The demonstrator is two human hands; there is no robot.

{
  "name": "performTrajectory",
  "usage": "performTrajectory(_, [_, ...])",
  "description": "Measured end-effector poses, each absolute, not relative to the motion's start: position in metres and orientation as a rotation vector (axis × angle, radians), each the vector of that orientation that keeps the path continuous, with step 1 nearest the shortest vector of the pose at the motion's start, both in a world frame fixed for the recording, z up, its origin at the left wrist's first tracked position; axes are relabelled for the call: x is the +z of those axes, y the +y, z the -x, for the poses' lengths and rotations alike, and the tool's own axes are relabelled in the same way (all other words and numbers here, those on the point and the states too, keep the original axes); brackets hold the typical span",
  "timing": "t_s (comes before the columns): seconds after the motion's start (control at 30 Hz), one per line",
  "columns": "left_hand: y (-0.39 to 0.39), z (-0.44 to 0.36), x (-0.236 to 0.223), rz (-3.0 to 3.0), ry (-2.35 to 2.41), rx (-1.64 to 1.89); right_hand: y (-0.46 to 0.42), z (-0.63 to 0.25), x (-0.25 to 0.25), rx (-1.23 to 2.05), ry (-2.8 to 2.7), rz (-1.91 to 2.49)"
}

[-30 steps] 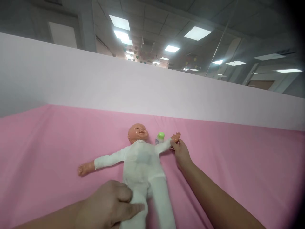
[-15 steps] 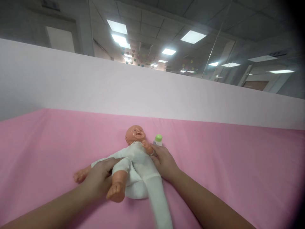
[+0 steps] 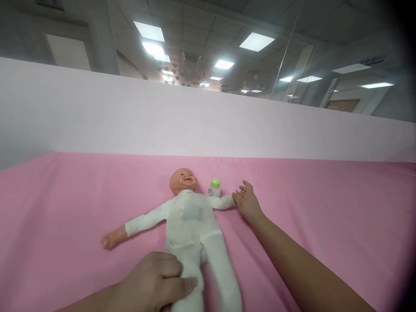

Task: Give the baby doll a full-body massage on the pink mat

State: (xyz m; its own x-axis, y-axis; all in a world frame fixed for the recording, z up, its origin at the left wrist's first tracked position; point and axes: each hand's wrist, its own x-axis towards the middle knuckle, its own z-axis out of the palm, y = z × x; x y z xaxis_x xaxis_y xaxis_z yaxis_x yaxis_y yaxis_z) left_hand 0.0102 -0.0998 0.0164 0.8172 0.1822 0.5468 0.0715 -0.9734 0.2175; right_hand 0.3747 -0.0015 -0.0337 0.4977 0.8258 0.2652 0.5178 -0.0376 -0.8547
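Note:
A baby doll (image 3: 190,223) in a white suit lies on its back on the pink sheet (image 3: 65,203), arms spread wide. My left hand (image 3: 156,284) is wrapped round one of the doll's legs near the bottom edge. My right hand (image 3: 245,201) holds the doll's outstretched hand out to the side. A small bottle with a green cap (image 3: 215,187) stands just beside the doll's shoulder, between its head and my right hand.
A pale pink partition wall (image 3: 130,117) rises along the far edge of the sheet. Above it I see a ceiling with lit panels and a glass wall. The sheet stretches wide on both sides of the doll.
Half a second ago the doll's leg was bent up and its arm folded onto its chest; now leg and arm are stretched out flat, as a second ago.

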Motion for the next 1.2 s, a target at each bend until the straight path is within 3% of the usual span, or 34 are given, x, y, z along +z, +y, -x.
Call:
performTrajectory(0.43, [-0.066, 0.005, -0.006, -2.051, 0.520, 0.608, -0.001, -0.369, -0.036, 0.240, -1.427, 1.839])
performTrajectory(0.8, [-0.050, -0.002, 0.006, -2.385, 1.266, 0.684, -0.012, -0.359, -0.028, 0.017, -1.549, 1.817])
performTrajectory(0.93, [-0.040, 0.001, -0.001, -2.415, 1.364, 0.698, -0.030, -0.338, -0.020, -0.117, -1.767, 1.574])
performTrajectory(1.2, [-0.023, 0.019, -0.004, -2.516, 1.429, 0.581, -0.073, -0.283, -0.010, 0.100, -2.325, 1.008])
